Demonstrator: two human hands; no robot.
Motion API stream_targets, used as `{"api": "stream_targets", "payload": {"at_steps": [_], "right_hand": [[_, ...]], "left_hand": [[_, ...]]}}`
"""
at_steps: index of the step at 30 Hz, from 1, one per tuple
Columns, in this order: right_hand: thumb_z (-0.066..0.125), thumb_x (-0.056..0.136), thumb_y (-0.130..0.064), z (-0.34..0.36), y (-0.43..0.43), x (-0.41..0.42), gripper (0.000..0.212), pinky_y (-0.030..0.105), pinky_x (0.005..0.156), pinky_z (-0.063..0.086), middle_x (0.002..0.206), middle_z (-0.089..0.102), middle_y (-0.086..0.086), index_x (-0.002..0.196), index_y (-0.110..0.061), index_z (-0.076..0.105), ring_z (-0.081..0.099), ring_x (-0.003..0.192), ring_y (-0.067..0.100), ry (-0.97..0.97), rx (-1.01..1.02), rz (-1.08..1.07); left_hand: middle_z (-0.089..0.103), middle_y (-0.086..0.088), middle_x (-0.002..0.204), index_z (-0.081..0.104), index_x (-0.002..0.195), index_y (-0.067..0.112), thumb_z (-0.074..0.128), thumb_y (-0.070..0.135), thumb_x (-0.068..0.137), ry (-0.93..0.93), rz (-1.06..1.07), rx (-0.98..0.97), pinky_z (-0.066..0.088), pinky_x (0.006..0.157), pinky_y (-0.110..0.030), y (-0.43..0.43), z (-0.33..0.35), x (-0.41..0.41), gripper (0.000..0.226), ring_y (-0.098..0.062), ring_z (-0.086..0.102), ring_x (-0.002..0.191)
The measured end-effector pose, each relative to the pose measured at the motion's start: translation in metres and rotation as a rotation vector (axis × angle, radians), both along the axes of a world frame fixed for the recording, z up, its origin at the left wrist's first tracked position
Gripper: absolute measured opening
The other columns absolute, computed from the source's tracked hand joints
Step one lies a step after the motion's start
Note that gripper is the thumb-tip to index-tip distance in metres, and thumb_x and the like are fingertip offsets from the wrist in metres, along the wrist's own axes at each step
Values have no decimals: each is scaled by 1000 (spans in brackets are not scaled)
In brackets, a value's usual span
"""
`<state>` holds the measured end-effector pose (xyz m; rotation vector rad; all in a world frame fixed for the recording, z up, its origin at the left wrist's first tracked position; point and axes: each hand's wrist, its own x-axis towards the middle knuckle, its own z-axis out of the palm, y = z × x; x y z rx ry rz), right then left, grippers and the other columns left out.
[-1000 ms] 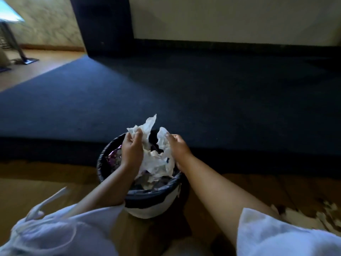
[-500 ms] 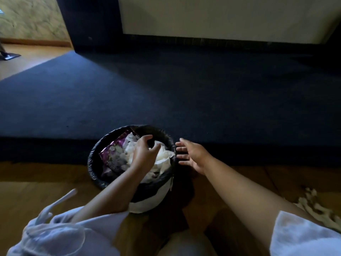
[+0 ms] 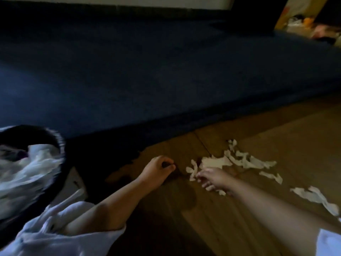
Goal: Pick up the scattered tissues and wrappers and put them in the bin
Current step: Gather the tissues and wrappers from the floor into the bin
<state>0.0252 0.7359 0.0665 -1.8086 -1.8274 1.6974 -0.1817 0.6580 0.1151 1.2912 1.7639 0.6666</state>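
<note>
My right hand [image 3: 212,179] has its fingers [image 3: 200,175] loosely spread and lowered onto the near end of the tissue scraps [image 3: 217,161]; the tips touch a strip, but I cannot tell whether it is pinched yet. My left hand [image 3: 157,168] rests on the floor [image 3: 276,130] just beside it, fingers curled in toward the thumb; it may pinch something small and dark, but the view is too dim and I cannot tell. Beyond the hands, the main cluster of torn white scraps lies on the bare boards near the edge of the blue mat [image 3: 147,71]. More pieces trail toward the right edge of the view: one short strip [image 3: 271,176], then a longer piece [image 3: 313,196] well apart from the cluster. The bin [image 3: 60,145] stands at the left edge of the view, blurred, already heaped with white tissue [image 3: 31,170] up to its rim. Assessment: part of the task is done, since the bin holds a full load. The floor cluster and the outlying strips remain. No wrappers are visible on the floor. The mat surface shows no litter. Current step, by my judgement: gather the near scraps first.
</note>
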Motion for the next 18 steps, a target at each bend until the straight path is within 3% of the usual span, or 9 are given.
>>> {"api": "stream_targets", "payload": {"at_steps": [3,5,7,10,13,15,17,18], "right_hand": [[45,96,-19,-62,2,55,18,23,54,37,76,53,1,83,-15,56,50,63,12,-118,-12,-59],[49,94,-15,-93,12,77,18,23,58,36,78,54,5,78,-12,55,51,68,15,-163,61,-81],[54,92,-13,-117,27,87,9,23,65,38,97,58,9,94,-7,60,56,89,20,-159,164,-146],[62,87,-15,-141,43,85,42,31,86,47,133,44,9,127,-13,50,47,120,25,-126,328,-164],[64,83,-38,-173,53,83,63,44,112,29,153,17,-1,139,-33,35,16,141,25,-247,423,62],[56,88,-39,-189,49,82,59,49,117,12,156,5,-8,141,-40,29,2,144,26,-314,391,177],[38,95,-35,-201,40,85,49,44,118,4,157,6,-7,143,-35,27,5,145,25,-274,418,199],[29,95,-35,-205,35,88,49,34,117,0,157,9,-4,144,-29,26,9,145,21,-261,459,238]], "left_hand": [[59,-1,118,56,120,18,56,28,91,-42,-60,-104,53,88,-30,23,-48,39,31,-12,60,100],[59,-2,120,54,120,15,56,24,91,-61,-95,-144,51,83,-23,35,-82,59,31,-9,58,99],[57,-4,123,52,122,12,56,19,91,-51,-115,-167,49,81,-16,46,-112,74,32,-9,58,102],[56,-3,116,49,125,5,50,10,93,17,-165,-159,47,60,-3,56,-156,85,32,-3,55,85],[47,-6,132,40,133,14,56,11,90,69,-162,-104,48,70,-10,77,-199,88,46,-5,53,99],[38,-10,139,32,138,21,58,16,89,114,-138,-120,49,83,-19,93,-216,90,56,-13,51,111],[24,-9,149,24,144,26,57,20,89,204,-128,-132,41,98,-31,109,-223,92,64,-26,39,128],[17,-7,153,21,146,28,56,23,90,266,-152,-130,36,103,-36,117,-228,93,66,-29,30,135]]}}
